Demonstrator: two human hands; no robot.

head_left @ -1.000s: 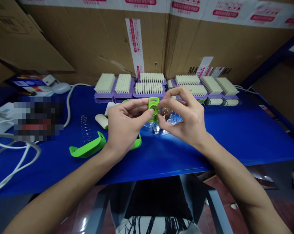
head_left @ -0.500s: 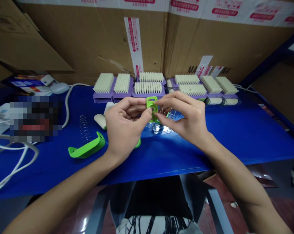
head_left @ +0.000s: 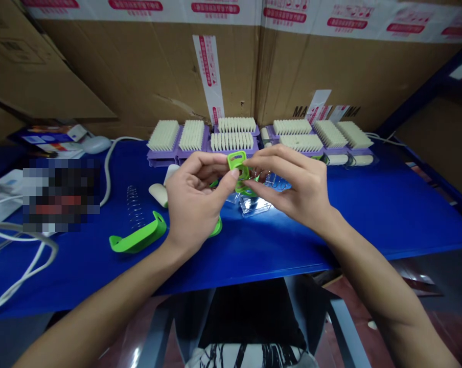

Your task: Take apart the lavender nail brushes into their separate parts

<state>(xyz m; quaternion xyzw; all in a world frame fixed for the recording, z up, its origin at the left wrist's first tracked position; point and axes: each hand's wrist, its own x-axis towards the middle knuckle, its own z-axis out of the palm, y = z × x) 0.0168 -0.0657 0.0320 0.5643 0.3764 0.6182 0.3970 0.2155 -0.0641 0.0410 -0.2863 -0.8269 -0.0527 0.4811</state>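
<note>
Both hands, left [head_left: 192, 202] and right [head_left: 296, 186], pinch one green clip [head_left: 237, 162] above the worktop [head_left: 369, 214], near its back-edge brushes [head_left: 233, 134].

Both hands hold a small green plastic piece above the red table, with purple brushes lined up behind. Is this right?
Not quite: in the head view the table is blue, not red. Both the left hand and right hand do hold the small green piece, with purple brushes behind.

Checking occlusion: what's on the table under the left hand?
Under the left hand, a green curved piece peeks out at the wrist, on the blue table. The hand covers the rest of it.
</note>
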